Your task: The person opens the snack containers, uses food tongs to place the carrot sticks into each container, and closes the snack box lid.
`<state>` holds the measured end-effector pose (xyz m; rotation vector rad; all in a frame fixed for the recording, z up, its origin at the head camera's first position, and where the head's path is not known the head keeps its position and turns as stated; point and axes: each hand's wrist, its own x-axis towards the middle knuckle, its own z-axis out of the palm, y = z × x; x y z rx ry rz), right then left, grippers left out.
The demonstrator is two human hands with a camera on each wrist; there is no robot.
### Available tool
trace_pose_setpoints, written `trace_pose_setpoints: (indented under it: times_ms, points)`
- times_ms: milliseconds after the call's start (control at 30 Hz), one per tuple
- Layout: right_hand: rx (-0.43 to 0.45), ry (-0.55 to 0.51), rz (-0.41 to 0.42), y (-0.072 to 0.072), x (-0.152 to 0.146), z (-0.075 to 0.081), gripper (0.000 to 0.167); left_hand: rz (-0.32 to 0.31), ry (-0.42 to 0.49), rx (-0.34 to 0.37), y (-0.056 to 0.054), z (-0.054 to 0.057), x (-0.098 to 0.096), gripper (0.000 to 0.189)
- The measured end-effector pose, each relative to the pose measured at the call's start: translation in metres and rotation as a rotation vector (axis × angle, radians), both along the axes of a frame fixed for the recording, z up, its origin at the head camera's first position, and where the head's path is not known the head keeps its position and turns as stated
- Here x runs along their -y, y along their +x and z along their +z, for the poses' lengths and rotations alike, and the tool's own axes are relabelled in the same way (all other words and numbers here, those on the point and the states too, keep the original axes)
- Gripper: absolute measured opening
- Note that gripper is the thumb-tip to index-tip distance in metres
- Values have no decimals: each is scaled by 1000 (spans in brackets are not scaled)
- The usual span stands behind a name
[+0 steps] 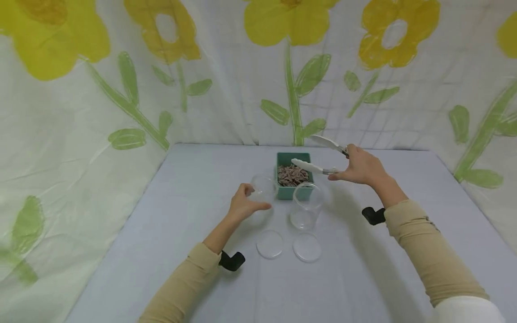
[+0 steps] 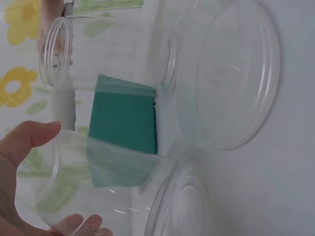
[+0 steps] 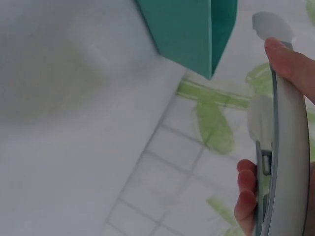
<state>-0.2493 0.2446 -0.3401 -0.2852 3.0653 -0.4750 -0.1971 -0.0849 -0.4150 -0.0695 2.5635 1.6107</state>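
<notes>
Near the middle of the worktop's (image 1: 181, 202) far edge sat a green bin (image 1: 286, 193), with a bunch of small brownish pieces (image 1: 292, 176) piled inside it. Just in front of the bin, a bit toward the worktop's left edge, the left hand (image 1: 241, 205) had its thumb and fingers curled around a clear jar (image 1: 264, 185), which was leaning at an angle; couldn't really tell if its base was touching down. The right hand (image 1: 361, 167) was up over the far right part, gripping a pair of tongs (image 1: 308, 166) with the arms spread wide, one pale tip over the bin and the other farther toward the far edge. A second clear jar (image 1: 305, 210) stood upright right by the bin's front right corner, mouth up. Closer to the person, two clear round lids (image 1: 269, 244) lay flat next to each other with a small gap, one roughly in front of each jar. Both sleeves were beige, and a black bracket (image 1: 232, 261) poked out by each wrist. Beyond the far edge hung a whitish sheet (image 1: 226, 103) painted with big yellow flowers and green leaves, pretty cheerful backdrop tbh.
</notes>
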Motion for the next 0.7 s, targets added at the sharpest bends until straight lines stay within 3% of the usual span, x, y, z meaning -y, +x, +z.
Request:
trace_pose_setpoints:
  times_ms: [267, 467, 600, 700]
  points:
    - [46, 290, 187, -15, 30, 26, 92, -27, -25, 1, -6, 4, -3, 64]
    - [48, 488, 306, -23, 52, 29, 92, -33, -38, 10, -10, 5, -5, 68]
    - [54, 595, 344, -28, 65, 29, 90, -35, -37, 12, -10, 4, -7, 69]
    - [88, 617, 342, -31, 71, 27, 83, -38, -35, 15, -10, 3, -7, 69]
